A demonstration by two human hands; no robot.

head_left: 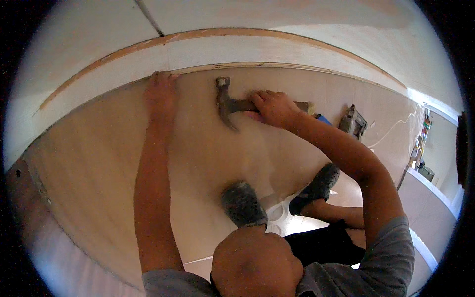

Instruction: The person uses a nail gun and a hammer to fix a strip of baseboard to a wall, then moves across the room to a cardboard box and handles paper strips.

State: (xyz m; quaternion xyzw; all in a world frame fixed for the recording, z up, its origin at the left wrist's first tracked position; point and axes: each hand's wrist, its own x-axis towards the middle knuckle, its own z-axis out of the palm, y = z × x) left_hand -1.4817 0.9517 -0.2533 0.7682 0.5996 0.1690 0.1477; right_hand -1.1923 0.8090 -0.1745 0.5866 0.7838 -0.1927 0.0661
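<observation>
Hammer point(228, 103) lies crosswise, head leftward, right hand point(272, 108) fingers wrapped around handle; left hand point(161, 94) flat on plywood point(99, 158)

I count one hammer point(228, 103), one board point(99, 163), two hands of mine (left point(161, 93), right point(273, 107)), two shoes point(242, 203), and one power tool point(353, 121) further right.

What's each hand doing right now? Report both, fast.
Left hand: open, fingers pressed flat on the plywood sheet at its far edge.
Right hand: closed around the handle of the hammer.
</observation>
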